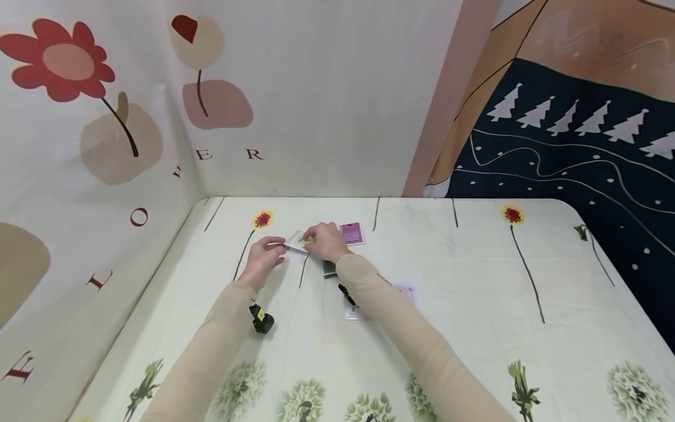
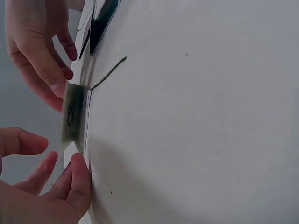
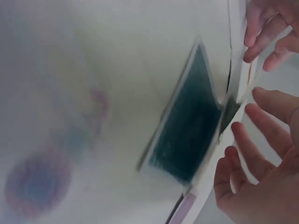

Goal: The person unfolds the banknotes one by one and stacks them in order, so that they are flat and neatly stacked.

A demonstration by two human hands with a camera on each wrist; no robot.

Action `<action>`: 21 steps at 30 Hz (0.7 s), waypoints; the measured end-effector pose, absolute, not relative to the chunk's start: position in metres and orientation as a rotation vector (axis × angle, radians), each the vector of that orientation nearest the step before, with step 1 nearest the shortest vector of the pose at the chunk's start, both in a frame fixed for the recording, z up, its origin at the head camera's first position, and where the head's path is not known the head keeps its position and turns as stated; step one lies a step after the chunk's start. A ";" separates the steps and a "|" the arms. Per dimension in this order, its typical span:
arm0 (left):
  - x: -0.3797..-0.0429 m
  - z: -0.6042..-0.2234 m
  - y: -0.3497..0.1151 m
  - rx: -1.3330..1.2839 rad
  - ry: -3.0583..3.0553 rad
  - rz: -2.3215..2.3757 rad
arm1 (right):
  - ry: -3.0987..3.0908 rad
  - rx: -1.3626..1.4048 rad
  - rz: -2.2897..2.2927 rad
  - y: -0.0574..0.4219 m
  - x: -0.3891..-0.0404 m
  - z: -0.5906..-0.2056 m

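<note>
In the head view, my left hand (image 1: 266, 258) holds the edge of a pale card (image 1: 297, 248) by its fingertips, low over the table. A white corner (image 2: 70, 150) shows at those fingertips in the left wrist view. My right hand (image 1: 325, 240) is just to the right and pinches the far end of a small dark green card (image 2: 73, 114), tilted up between the two hands. Below the right hand lies a dark teal card (image 3: 189, 123) with a white border, partly covered by the hand in the head view.
A purple card (image 1: 351, 233) lies beyond the right hand. Pale purple cards (image 1: 355, 313) lie partly under the right forearm. The tablecloth (image 1: 474, 281) is white with printed flowers, and printed fabric walls (image 1: 327, 117) rise behind and to the left.
</note>
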State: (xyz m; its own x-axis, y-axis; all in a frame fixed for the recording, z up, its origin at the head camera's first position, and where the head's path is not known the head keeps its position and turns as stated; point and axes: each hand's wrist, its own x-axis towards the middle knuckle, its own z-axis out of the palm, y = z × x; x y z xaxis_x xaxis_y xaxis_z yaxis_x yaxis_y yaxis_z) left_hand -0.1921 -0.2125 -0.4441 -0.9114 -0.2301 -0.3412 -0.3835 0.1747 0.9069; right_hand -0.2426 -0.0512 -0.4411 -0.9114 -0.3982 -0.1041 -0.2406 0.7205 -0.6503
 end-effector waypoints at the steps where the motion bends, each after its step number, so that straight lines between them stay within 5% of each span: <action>1: -0.193 -0.444 -0.212 -0.600 2.315 1.835 | 2.707 -0.491 -0.944 -0.052 -0.243 -0.443; 21: -0.198 -0.440 -0.209 -0.459 2.198 1.879 | 2.675 -0.300 -1.218 -0.057 -0.246 -0.460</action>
State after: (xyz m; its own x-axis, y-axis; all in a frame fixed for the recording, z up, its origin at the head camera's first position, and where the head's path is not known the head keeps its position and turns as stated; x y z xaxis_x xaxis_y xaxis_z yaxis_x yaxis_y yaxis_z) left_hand -0.1979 -0.2092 -0.4398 -0.9286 -0.0966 -0.3583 -0.3689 0.1369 0.9193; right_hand -0.2456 -0.0565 -0.4604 -0.9621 -0.2588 -0.0855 -0.1055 0.6428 -0.7587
